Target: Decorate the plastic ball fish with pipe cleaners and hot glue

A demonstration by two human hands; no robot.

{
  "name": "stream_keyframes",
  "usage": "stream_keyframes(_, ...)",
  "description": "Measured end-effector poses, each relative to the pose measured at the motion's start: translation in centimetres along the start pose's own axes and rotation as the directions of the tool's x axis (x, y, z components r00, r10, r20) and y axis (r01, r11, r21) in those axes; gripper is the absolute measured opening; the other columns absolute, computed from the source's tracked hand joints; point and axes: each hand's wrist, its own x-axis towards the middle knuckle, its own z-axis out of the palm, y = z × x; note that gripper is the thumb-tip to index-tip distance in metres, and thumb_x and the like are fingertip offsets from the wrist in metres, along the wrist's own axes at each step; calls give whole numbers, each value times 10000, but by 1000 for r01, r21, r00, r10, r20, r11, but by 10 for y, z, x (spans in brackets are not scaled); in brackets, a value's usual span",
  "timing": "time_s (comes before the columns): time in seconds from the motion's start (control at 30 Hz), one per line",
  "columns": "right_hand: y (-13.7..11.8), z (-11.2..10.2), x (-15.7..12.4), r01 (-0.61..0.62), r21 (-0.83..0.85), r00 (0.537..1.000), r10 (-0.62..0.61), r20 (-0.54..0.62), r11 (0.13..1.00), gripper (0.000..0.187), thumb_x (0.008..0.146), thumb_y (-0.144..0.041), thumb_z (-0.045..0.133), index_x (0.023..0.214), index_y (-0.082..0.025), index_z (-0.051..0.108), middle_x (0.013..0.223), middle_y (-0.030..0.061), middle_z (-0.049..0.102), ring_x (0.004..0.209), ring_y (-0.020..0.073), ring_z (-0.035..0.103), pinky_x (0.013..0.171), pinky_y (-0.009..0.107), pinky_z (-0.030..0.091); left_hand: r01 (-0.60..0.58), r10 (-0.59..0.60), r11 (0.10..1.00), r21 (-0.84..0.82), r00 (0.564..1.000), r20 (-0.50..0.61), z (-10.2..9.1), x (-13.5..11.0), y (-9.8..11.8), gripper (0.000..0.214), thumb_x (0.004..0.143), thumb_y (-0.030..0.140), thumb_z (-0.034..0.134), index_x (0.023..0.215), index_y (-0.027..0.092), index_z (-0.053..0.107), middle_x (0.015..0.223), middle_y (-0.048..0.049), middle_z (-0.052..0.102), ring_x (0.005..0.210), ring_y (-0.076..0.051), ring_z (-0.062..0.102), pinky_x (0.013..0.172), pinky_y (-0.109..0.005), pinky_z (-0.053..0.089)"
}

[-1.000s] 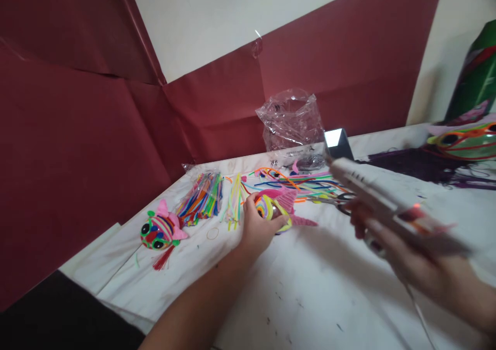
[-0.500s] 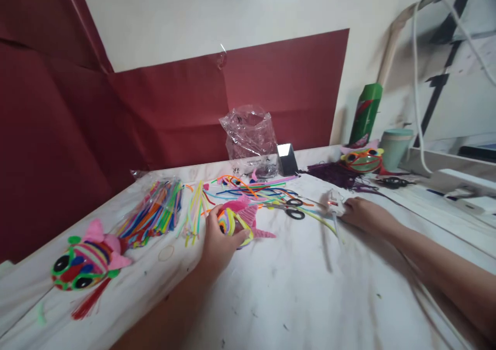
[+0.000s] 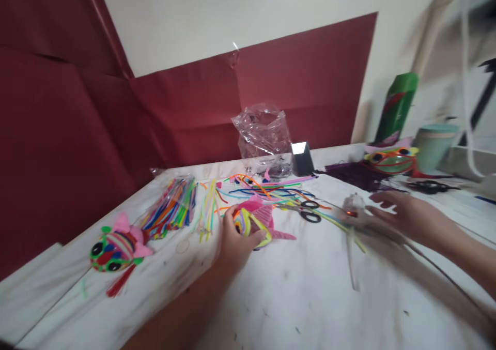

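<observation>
Gripping the pipe-cleaner fish (image 3: 256,225) at the centre of the frame, my left hand (image 3: 235,241) had its fingers curled round it on the table (image 3: 310,298). Right of centre, my right hand (image 3: 406,216) hung blurred, fingers spread loose beside the glue gun (image 3: 353,208), holding nothing. Scissors (image 3: 310,214) lay between.

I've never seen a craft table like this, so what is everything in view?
table: one, white cover, under everything
fish toy: one, green, red, pink, far left
bagged pipe cleaners: one bundle, multicoloured, left of centre
loose pipe cleaners: many, mixed colours, centre back
scissors: one pair, black handles, centre
plastic bag: one, clear, by the wall
glue gun: one, white, blurred, right of centre
left hand: one, grip around pink-and-yellow craft piece
right hand: one, open, beside glue gun
</observation>
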Motion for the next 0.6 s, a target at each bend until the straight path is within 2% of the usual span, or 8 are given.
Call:
stream_keyframes(0.03, -14, 0, -2, -9, 2, 997, 8, 71, 1000, 202, 712, -397, 649, 764, -205, 685, 750, 115, 715, 594, 240, 626, 576, 370, 440, 6, -6, 1000, -19, 1000, 5, 1, -2, 3, 692, 536, 203, 780, 1156, 209, 472, 1102, -73, 608, 977, -237, 636, 861, -415, 537)
stream_keyframes(0.1, -47, 8, -10, -14, 132, 978, -14, 207, 991, 276, 763, -451, 602, 857, -202, 677, 847, 121, 725, 648, 238, 652, 612, 370, 480, -14, 14, 1000, -19, 1000, 9, 2, -5, 7, 715, 525, 200, 787, 1165, 208, 469, 1133, -77, 602, 1018, -242, 626, 892, -409, 522)
stream_keyframes(0.2, -99, 32, -31, -1, 360, 938, -124, 324, 933, 391, 743, -522, 623, 979, -211, 653, 1026, 122, 715, 756, 255, 684, 695, 401, 541, -75, 75, 997, 0, 997, 11, 2, -8, 6, 757, 533, 205, 789, 1207, 193, 446, 1185, -103, 575, 1087, -261, 595, 941, -428, 494)
stream_keyframes(0.27, -128, 51, -44, -26, 481, 933, -151, 327, 876, 493, 713, -539, 661, 1086, -219, 626, 1140, 130, 689, 897, 281, 683, 747, 422, 561, -159, 158, 986, 42, 987, 7, 2, -9, 4, 788, 539, 212, 794, 1235, 190, 425, 1214, -120, 552, 1128, -276, 570, 959, -443, 480)
stream_keyframes(0.33, -150, 67, -53, -73, 541, 926, -145, 349, 838, 542, 703, -532, 684, 1147, -231, 607, 1217, 131, 655, 1083, 314, 625, 796, 428, 557, -302, 305, 945, 127, 952, -5, 2, -11, 3, 803, 546, 223, 798, 1252, 195, 415, 1233, -129, 530, 1167, -289, 541, 988, -460, 459)
stream_keyframes(0.4, -163, 78, -58, -138, 590, 909, -134, 394, 795, 569, 711, -548, 680, 1177, -233, 589, 1236, 125, 641, 1115, 315, 607, 826, 435, 547, -446, 459, 869, 215, 888, -14, 1, -11, 2, 787, 575, 232, 784, 1267, 197, 409, 1240, -133, 513, 1192, -291, 518, 1015, -467, 438)
stream_keyframes(0.47, -169, 85, -60, -205, 646, 890, -135, 436, 735, 588, 740, -553, 658, 1218, -227, 553, 1258, 116, 624, 1120, 298, 603, 860, 435, 532, -522, 545, 810, 269, 838, -16, 1, -12, 1, 765, 614, 237, 759, 1286, 196, 396, 1239, -136, 503, 1194, -286, 513, 1017, -461, 439)
stream_keyframes(0.6, -168, 92, -64, -271, 704, 873, -140, 467, 657, 593, 761, -541, 654, 1246, -228, 520, 1287, 104, 601, 1196, 288, 553, 909, 426, 511, -552, 582, 775, 306, 814, -5, 1, -12, 1, 757, 642, 255, 748, 1300, 198, 377, 1248, -142, 493, 1192, -282, 514, 1020, -455, 445)
